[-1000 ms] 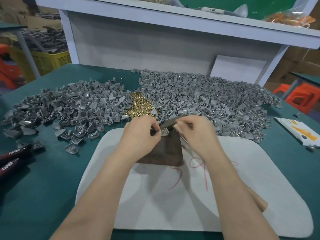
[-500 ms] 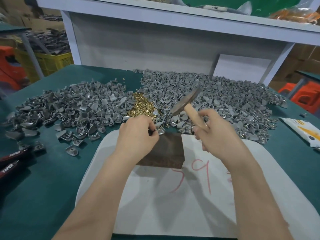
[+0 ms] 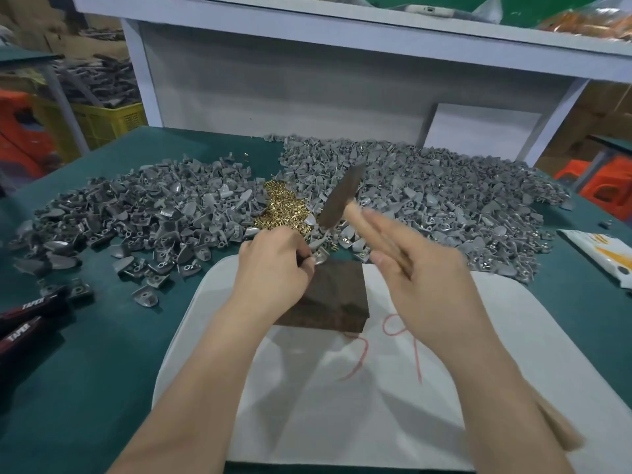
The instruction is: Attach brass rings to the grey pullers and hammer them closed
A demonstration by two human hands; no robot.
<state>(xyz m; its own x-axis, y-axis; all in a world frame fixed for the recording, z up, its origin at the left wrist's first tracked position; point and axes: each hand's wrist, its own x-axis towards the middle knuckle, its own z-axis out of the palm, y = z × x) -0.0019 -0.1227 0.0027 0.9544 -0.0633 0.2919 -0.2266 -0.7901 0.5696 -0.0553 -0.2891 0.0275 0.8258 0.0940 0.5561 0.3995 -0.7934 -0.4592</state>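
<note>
My left hand pinches a grey puller against the far left corner of a dark metal block. My right hand grips the wooden handle of a small hammer, whose dark head is raised and tilted above the puller; the hand is blurred. A heap of brass rings lies just beyond the block. A big pile of grey pullers spreads to the right and another pile of pullers to the left.
The block sits on a white pad marked in red on the green table. Dark red-handled pliers lie at the left edge. A white packet lies at the right. A white shelf unit stands behind.
My right hand has lifted the hammer from the block and swings it up above the puller. My left hand stays put, holding the puller on the block.
</note>
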